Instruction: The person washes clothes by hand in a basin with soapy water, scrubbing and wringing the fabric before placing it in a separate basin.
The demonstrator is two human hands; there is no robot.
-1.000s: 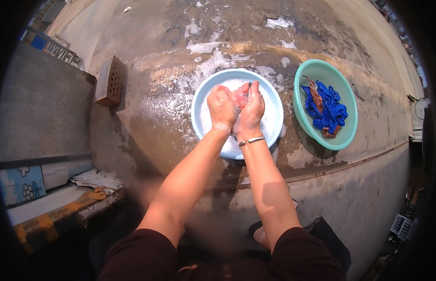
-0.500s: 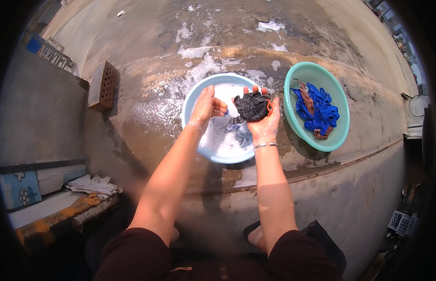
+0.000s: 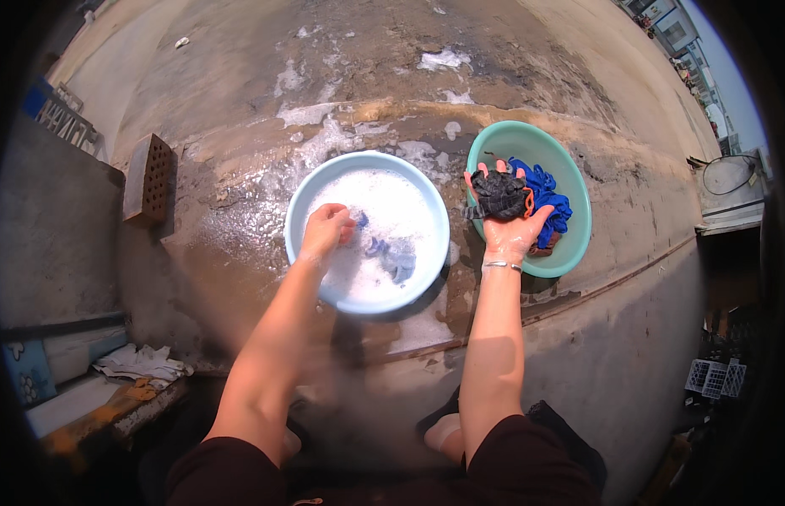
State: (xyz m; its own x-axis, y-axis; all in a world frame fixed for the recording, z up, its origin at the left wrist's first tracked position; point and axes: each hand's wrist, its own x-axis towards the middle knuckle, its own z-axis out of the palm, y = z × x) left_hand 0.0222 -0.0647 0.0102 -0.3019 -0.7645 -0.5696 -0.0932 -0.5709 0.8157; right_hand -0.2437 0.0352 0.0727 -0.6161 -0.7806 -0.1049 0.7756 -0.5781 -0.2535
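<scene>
My right hand (image 3: 510,236) is palm up over the near left side of the green basin (image 3: 580,228), holding a bunched dark grey cloth (image 3: 501,196) with an orange edge. Its fingers curl up behind the cloth. Below it in that basin lie crumpled blue cloth (image 3: 554,202) and some brown cloth (image 3: 543,248). My left hand (image 3: 326,229) hovers over the left part of the light blue basin (image 3: 441,232), fingers bent inward. A small blue bit shows by its fingertips; whether they grip it is unclear. White suds and submerged bluish cloth (image 3: 399,260) fill this basin.
A perforated brick (image 3: 148,181) stands at the left on wet, foam-spotted concrete. Lower left, a white rag (image 3: 145,363) lies on a ledge. White plastic crates (image 3: 714,378) are at the lower right. A raised seam runs in front of my feet.
My right hand has carried the dark grey cloth rightward, from over the light blue basin to over the green one. My left hand has moved apart from it, its fingers now more bent. The view has shifted.
</scene>
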